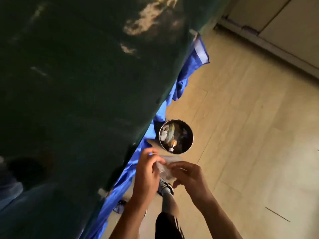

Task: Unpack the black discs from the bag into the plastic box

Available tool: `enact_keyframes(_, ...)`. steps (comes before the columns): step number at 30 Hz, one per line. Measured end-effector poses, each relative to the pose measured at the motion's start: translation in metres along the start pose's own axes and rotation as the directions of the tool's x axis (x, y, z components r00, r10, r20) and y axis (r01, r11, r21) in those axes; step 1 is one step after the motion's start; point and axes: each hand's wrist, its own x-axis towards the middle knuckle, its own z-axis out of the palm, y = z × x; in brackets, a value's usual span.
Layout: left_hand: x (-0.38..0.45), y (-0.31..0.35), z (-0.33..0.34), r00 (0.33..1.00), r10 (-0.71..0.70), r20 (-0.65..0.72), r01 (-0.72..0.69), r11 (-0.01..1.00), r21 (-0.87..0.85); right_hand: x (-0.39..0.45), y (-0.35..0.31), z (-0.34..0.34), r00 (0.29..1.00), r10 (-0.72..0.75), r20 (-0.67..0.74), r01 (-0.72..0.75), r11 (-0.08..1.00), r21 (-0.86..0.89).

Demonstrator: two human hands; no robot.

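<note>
Both my hands hold a small clear plastic bag (165, 168) in front of me, beside the table edge and over the floor. My left hand (147, 171) pinches its left side. My right hand (187, 175) grips its right side. The bag looks crumpled, and I see no black discs in it. A dark round shape (28, 169), blurred, lies on the table at the far left. The plastic box does not show clearly.
A dark green table top (77, 75) fills the left, with blue cloth (189, 66) hanging from its edge. A round metal bin (176, 136) full of rubbish stands on the wooden floor (250, 135) just beyond my hands. My leg and shoe (166, 188) are below.
</note>
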Motion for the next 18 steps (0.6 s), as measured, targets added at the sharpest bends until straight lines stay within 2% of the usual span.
enact_keyframes(5,0.013,-0.084,0.077,0.969,-0.204,0.139,0.204,0.979,0.009,0.107,0.097,-0.026,0.967,0.096,-0.237,-0.142,0.972,-0.186)
enact_keyframes(9,0.016,-0.144,0.129,0.929,-0.290,0.229,0.288,0.957,0.044,0.204,0.170,-0.059,0.937,0.013,-0.350,-0.182,0.871,-0.456)
enact_keyframes(11,0.016,-0.169,0.149,0.906,-0.326,0.269,0.329,0.944,0.037,0.249,0.196,-0.074,0.942,0.015,-0.335,-0.188,0.851,-0.490)
enact_keyframes(13,0.015,-0.186,0.161,0.887,-0.347,0.305,0.357,0.934,0.024,0.283,0.214,-0.085,0.957,0.080,-0.277,-0.210,0.852,-0.479)
enact_keyframes(15,0.012,-0.198,0.164,0.881,-0.345,0.324,0.358,0.933,0.021,0.296,0.226,-0.087,0.975,0.124,-0.183,-0.202,0.834,-0.514)
enact_keyframes(18,0.007,-0.211,0.165,0.854,-0.388,0.346,0.414,0.910,0.000,0.296,0.229,-0.077,0.990,0.080,-0.119,-0.132,0.838,-0.529)
